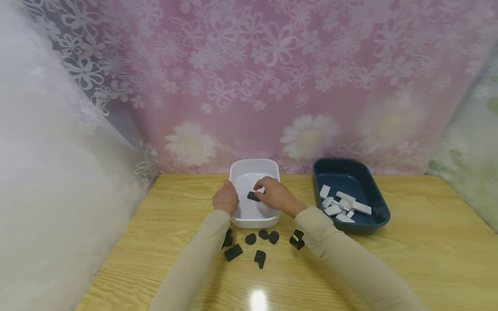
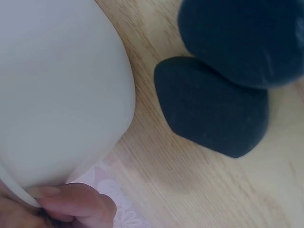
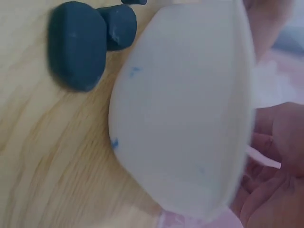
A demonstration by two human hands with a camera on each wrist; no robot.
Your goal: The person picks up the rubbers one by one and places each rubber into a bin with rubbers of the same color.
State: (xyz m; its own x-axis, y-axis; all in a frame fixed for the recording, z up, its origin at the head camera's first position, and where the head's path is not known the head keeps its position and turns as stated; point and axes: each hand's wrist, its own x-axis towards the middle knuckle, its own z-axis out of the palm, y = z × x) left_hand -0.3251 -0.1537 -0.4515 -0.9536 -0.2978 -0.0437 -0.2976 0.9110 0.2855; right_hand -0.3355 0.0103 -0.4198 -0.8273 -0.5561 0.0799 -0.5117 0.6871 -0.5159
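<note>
1. The dark block [image 1: 253, 196] is small, matte and near-black, roughly oblong with straight edges; its right end is hidden behind fingertips.
2. It is inside the outline of the white tub [image 1: 255, 223] – whether it touches the floor of the tub, I cannot tell.
3. The right hand [image 1: 277, 196] pinches the block by that end, thumb and fingers bent together.
4. The left hand [image 1: 225, 198] grips the tub's left rim, fingers curled over it.
5. The tub is smooth, rounded at the corners, with small blue marks [image 3: 115, 143] outside.
6. Nearer the person, dark pieces [image 1: 233, 252] lie on the wooden table [image 1: 420, 242] – some rounded, one notched.
7. To the right, a navy tub [image 1: 342, 175] holds white pieces [image 1: 362, 208].
</note>
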